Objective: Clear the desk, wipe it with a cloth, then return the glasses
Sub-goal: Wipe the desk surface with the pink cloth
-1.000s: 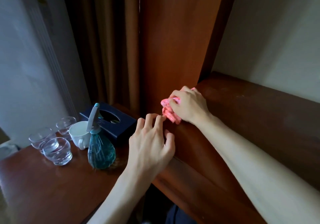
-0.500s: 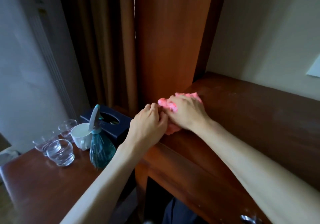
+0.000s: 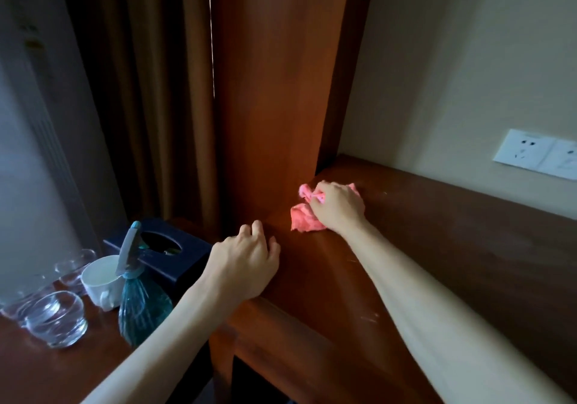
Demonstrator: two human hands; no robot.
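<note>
My right hand grips a crumpled pink cloth and presses it on the dark wooden desk, close to the tall wooden panel at its left end. My left hand rests on the desk's front left corner, fingers loosely curled and holding nothing. Several clear glasses stand on the lower side table at the left, apart from both hands.
A teal spray bottle, a white mug and a dark blue tissue box share the side table with the glasses. Brown curtains hang behind. A white wall socket sits above the desk at right.
My right hand has slid the cloth away from the desk's front edge, toward the wall. My left hand has let go of the cloth and settled at the front corner.
</note>
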